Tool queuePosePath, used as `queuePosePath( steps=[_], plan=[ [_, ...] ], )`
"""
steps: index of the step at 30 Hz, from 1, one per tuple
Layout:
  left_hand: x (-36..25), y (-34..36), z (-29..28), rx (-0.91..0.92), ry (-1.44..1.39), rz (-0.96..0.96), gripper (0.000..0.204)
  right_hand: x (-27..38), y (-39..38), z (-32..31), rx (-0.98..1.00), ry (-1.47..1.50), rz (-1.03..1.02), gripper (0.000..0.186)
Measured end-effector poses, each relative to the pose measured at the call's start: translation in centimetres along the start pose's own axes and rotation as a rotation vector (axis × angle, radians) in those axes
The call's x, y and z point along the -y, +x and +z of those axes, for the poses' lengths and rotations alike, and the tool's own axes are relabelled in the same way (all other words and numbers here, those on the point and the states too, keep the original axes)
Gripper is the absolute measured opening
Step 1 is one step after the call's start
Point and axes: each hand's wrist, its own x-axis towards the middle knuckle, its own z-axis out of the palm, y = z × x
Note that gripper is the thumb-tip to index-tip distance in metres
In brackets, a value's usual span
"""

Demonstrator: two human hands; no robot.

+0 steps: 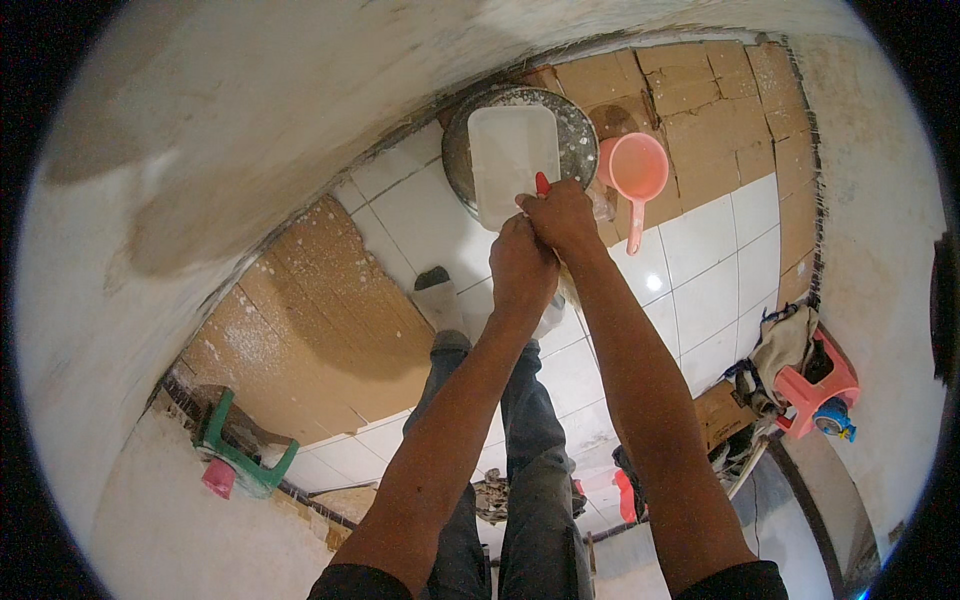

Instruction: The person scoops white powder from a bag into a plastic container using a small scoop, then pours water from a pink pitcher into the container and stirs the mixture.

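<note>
My two hands meet in front of me, close to the lower right corner of a white rectangular plastic tray (516, 150). My right hand (566, 214) is closed, with a red handle-like piece (542, 183) sticking up from its fingers; the rest of that tool is hidden. Just below it, my left hand (524, 262) is closed too, its fingertips against the right hand, and whatever it grips is hidden. Under the tray, as seen from above, lies a round dark tub (575, 140) spattered with white. I cannot tell whether my hands touch the tray.
A pink dipper (638, 168) stands right of the tub. Brown cardboard (310, 315) covers floor along the walls, with white tiles (700, 275) between. A green stool (240, 455) is at lower left; a pink stool (820, 385) with cloths is at right.
</note>
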Motion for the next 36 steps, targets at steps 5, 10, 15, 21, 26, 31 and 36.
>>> queuePosePath(
  steps=[5, 10, 15, 21, 26, 31, 36],
  plan=[
    [-0.4, 0.1, -0.1, 0.001, 0.014, -0.044, 0.014, 0.0, -0.1, -0.1, 0.037, -0.051, 0.025, 0.053],
    [-0.2, 0.2, -0.2, 0.037, 0.026, -0.005, 0.016, -0.6, 0.0, 0.5, -0.073, -0.087, -0.017, 0.053],
    [-0.1, 0.1, -0.1, 0.019, -0.006, 0.005, 0.015, -0.4, -0.1, 0.4, -0.049, -0.127, -0.014, 0.049],
    [0.2, 0.4, -0.2, 0.004, -0.025, 0.038, 0.015, -0.3, 0.2, 0.3, -0.030, -0.166, -0.059, 0.045],
    [0.2, 0.6, -0.2, 0.012, -0.005, 0.030, 0.014, 0.2, -0.2, 0.1, -0.066, -0.117, -0.029, 0.041],
    [-0.5, 0.6, -0.4, 0.034, -0.029, -0.031, 0.015, -0.7, 0.4, 0.8, -0.155, -0.172, -0.064, 0.037],
    [-0.1, 0.7, -0.9, 0.037, -0.019, 0.001, 0.015, 0.1, -0.1, 0.5, -0.119, -0.121, -0.062, 0.038]
  ],
)
